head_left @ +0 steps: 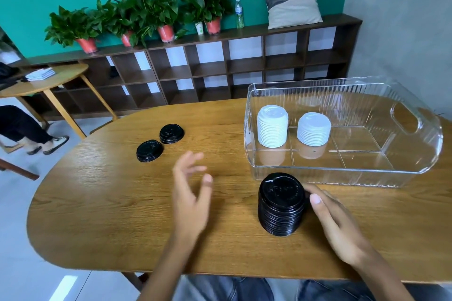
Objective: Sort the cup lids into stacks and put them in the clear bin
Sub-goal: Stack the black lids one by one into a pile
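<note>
A tall stack of black cup lids (281, 205) stands on the wooden table (110, 215) just in front of the clear bin (415, 154). My right hand (335, 222) rests against the stack's right side, fingers touching it. My left hand (190, 200) hovers open over the table to the left of the stack, holding nothing. Two short piles of black lids (149, 150) (171, 133) lie farther left on the table. Inside the bin stand two stacks of white lids (272, 126) (313, 129), at its left end.
The bin's right half holds nothing. Behind the table runs a dark cubby shelf (208, 68) with potted plants, a bottle and a cushion. A second table (49, 80) and a seated person's legs (24, 129) are at the far left.
</note>
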`<state>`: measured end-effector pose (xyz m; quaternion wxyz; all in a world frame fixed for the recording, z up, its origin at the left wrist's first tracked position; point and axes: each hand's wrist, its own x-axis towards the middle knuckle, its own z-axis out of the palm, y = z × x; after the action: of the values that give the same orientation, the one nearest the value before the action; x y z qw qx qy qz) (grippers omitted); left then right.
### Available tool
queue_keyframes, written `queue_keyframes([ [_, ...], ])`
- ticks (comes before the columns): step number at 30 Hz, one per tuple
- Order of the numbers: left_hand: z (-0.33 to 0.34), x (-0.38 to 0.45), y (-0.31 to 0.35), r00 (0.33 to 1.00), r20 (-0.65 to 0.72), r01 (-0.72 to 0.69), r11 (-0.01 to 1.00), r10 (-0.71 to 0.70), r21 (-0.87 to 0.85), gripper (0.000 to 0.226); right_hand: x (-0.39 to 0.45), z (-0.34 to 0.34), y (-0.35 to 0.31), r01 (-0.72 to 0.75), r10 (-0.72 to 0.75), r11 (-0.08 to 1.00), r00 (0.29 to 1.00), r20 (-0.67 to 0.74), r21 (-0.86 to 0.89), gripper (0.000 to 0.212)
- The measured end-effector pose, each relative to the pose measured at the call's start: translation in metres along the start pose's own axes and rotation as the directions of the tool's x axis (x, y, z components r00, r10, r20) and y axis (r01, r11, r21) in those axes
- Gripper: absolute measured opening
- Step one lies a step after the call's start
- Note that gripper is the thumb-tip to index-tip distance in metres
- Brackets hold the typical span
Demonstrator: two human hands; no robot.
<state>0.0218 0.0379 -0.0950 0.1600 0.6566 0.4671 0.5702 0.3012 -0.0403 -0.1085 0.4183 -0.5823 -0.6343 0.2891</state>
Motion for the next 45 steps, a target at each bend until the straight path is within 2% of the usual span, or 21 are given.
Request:
queue_keyframes([
  [2,-0.025,0.031,-0.030,0.975,-0.152,0.185,0.974,-0.164,0.134,0.062,0.001,0.000,0.000,0.001,-0.001,1.000,1.000,0.010,-0.007,0.050],
  [5,-0.057,0.073,-0.078,0.913,-0.191,0.407,0.819,-0.359,0.405,0.077,0.002,0.001,-0.001,0.018,-0.018,1.000,1.000,0.002,-0.016,0.045],
  [7,-0.069,0.092,-0.102,0.895,-0.170,0.434,0.720,-0.412,0.542,0.086,0.002,0.001,-0.001,0.005,-0.005,1.000,1.000,0.006,-0.002,0.042],
  [11,-0.072,0.115,-0.131,0.845,-0.195,0.502,0.613,-0.498,0.610,0.097,0.001,0.002,-0.002,0.018,-0.018,1.000,1.000,0.009,-0.018,0.040],
  [13,-0.069,0.117,-0.138,0.842,-0.203,0.503,0.591,-0.500,0.631,0.096,0.002,0.002,-0.001,0.012,-0.012,1.000,1.000,0.000,-0.021,0.039],
  [16,-0.073,0.111,-0.140,0.848,-0.235,0.522,0.671,-0.476,0.526,0.088,0.003,0.001,0.000,0.003,-0.003,1.000,1.000,0.013,-0.025,0.042],
  [19,-0.075,0.094,-0.129,0.878,-0.205,0.478,0.783,-0.432,0.398,0.083,0.002,0.002,-0.001,0.013,-0.012,0.999,1.000,0.006,-0.033,0.042],
  [21,-0.071,0.074,-0.115,0.904,-0.134,0.427,0.848,-0.406,0.315,0.085,0.002,0.002,-0.002,0.010,-0.010,0.999,1.000,0.005,-0.035,0.043],
  [26,-0.058,0.020,-0.069,0.938,0.108,0.288,0.913,-0.330,0.288,0.097,0.001,0.002,-0.003,0.021,-0.021,0.999,1.000,-0.005,-0.039,0.041],
  [28,-0.054,0.006,-0.055,0.914,0.296,0.185,0.935,-0.277,0.304,0.097,0.001,0.002,-0.004,0.025,-0.025,0.999,1.000,-0.002,-0.040,0.038],
  [30,-0.049,0.001,-0.048,0.846,0.473,0.068,0.930,-0.245,0.362,0.099,0.001,0.003,-0.004,0.027,-0.027,0.999,1.000,0.001,-0.040,0.039],
  [32,-0.049,0.002,-0.046,0.785,0.573,-0.005,0.922,-0.236,0.388,0.103,0.001,0.003,-0.004,0.030,-0.030,0.999,1.000,0.000,-0.040,0.040],
  [35,-0.050,0.005,-0.049,0.761,0.611,-0.028,0.931,-0.217,0.365,0.104,0.000,0.002,-0.004,0.025,-0.025,0.999,1.000,0.004,-0.037,0.041],
  [41,-0.047,0.006,-0.044,0.803,0.538,0.027,0.917,-0.257,0.399,0.094,0.000,0.001,-0.007,0.048,-0.048,0.998,0.999,0.014,-0.044,0.045],
  [45,-0.051,0.006,-0.043,0.781,0.593,-0.016,0.943,-0.195,0.332,0.093,0.000,0.002,-0.006,0.044,-0.044,0.998,0.999,0.018,-0.044,0.039],
])
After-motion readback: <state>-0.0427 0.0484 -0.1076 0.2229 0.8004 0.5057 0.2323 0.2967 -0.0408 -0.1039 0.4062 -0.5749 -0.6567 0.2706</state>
